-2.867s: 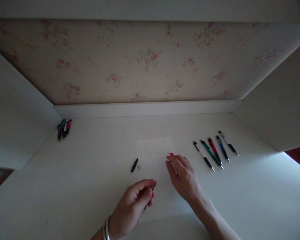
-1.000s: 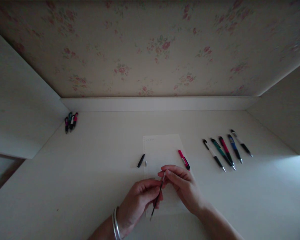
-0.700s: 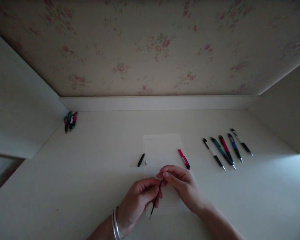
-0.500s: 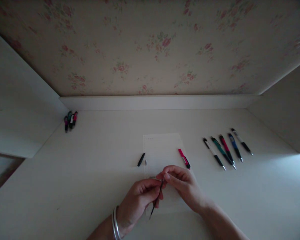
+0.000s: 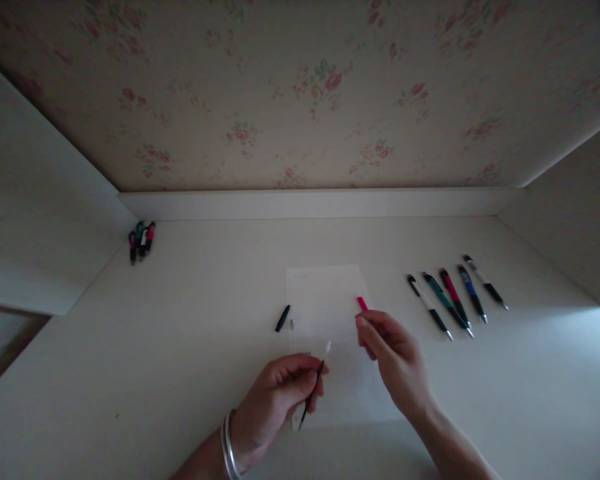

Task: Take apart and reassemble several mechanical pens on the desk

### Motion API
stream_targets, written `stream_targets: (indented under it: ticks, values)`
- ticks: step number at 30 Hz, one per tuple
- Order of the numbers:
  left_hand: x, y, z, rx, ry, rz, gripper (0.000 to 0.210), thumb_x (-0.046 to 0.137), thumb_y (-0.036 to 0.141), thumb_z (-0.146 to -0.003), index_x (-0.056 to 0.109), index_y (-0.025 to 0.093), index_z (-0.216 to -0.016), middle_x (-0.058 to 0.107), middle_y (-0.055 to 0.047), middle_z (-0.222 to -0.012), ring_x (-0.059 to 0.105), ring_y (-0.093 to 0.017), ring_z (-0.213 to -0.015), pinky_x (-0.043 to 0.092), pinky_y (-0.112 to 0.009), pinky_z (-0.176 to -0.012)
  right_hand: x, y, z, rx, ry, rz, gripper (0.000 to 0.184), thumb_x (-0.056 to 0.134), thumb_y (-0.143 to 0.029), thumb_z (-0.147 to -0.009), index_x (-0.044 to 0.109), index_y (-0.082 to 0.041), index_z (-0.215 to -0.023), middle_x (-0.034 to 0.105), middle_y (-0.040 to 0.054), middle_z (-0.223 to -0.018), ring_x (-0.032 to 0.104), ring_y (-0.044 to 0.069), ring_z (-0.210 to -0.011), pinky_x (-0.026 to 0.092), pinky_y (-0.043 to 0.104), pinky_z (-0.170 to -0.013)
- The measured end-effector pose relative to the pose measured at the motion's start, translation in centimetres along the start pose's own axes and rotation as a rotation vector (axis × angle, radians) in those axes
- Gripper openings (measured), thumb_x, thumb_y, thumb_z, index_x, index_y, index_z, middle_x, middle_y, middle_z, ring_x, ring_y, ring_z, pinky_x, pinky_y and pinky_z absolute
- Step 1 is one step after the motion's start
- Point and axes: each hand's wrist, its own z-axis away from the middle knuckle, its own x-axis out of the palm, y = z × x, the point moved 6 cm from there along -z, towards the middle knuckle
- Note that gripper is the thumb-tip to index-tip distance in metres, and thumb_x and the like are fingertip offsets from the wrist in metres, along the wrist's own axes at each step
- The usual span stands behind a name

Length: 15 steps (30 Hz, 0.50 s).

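Observation:
My left hand (image 5: 287,393) pinches a thin dark pen refill (image 5: 309,400) between thumb and fingers. The refill slants, with a small white piece (image 5: 329,347) on its upper end. Above the right side of the paper, my right hand (image 5: 390,347) has its fingers curled together and hides most of a pink pen barrel (image 5: 362,303). Whether those fingers grip the barrel cannot be made out. A black pen grip section (image 5: 283,319) and a small silver pen tip (image 5: 293,325) lie beyond my left hand.
A sheet of paper (image 5: 325,287) lies under my hands on the white desk (image 5: 205,280). Several pens (image 5: 450,297) are lined up at the right. Another small group of pens (image 5: 141,241) rests in the far left corner, by the side panel (image 5: 45,200).
My right hand has let go of the refill's upper end and moved right, over the pink barrel. The white piece on the refill now shows. My left hand keeps hold of the refill.

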Motion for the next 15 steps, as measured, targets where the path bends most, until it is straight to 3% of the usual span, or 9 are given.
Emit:
stream_targets:
  ticks: [2,4,7,10,15]
  values:
    - [0.0,-0.1,0.1,-0.02,0.013,0.023,0.028,0.082,0.036,-0.072,0.077,0.013,-0.087,0.064,-0.005,-0.073,0.052,-0.01,-0.063,0.04,-0.022,-0.058,-2.2,-0.5,-0.5,-0.082,0.191,0.278,0.032,0.061,-0.051,-0.087,0.068,-0.02,-0.091,0.056,-0.0022,-0.059,0.047,0.013,-0.05,0.036,0.025,-0.048]
    - [-0.1,-0.3,0.2,-0.048,0.028,0.034,0.03,0.084,0.037,-0.07,0.077,0.014,-0.087,0.064,-0.004,-0.073,0.052,-0.01,-0.062,0.04,-0.021,-0.058,-3.3,-0.9,-1.0,-0.141,0.249,0.521,0.037,0.057,-0.052,-0.089,0.069,-0.019,-0.101,0.054,-0.0032,-0.055,0.048,0.013,-0.047,0.036,0.025,-0.049]
    - [0.0,-0.3,0.3,-0.077,0.049,0.044,0.031,0.086,0.038,-0.067,0.078,0.014,-0.086,0.065,-0.004,-0.072,0.053,-0.009,-0.06,0.04,-0.021,-0.058,-3.3,-0.9,-1.5,-0.165,0.208,0.88,0.043,0.052,-0.052,-0.091,0.071,-0.02,-0.112,0.058,-0.0017,-0.049,0.054,0.016,-0.045,0.035,0.026,-0.05]
    - [0.0,-0.1,0.4,-0.087,0.063,0.049,0.033,0.087,0.039,-0.065,0.078,0.014,-0.085,0.065,-0.004,-0.071,0.054,-0.008,-0.059,0.04,-0.02,-0.058,-2.7,-0.1,-1.6,-0.114,0.119,1.167,0.037,0.05,-0.051,-0.093,0.074,-0.03,-0.112,0.067,0.0025,-0.053,0.059,0.019,-0.044,0.028,0.026,-0.046]
    - [-0.2,-0.2,0.4,-0.094,0.065,0.046,0.034,0.087,0.04,-0.065,0.078,0.015,-0.086,0.065,-0.004,-0.071,0.054,-0.008,-0.059,0.038,-0.019,-0.057,-2.3,0.5,-1.5,-0.127,0.094,1.267,0.031,0.048,-0.04,-0.096,0.072,-0.033,-0.114,0.07,0.0046,-0.055,0.061,0.021,-0.042,0.024,0.025,-0.043]
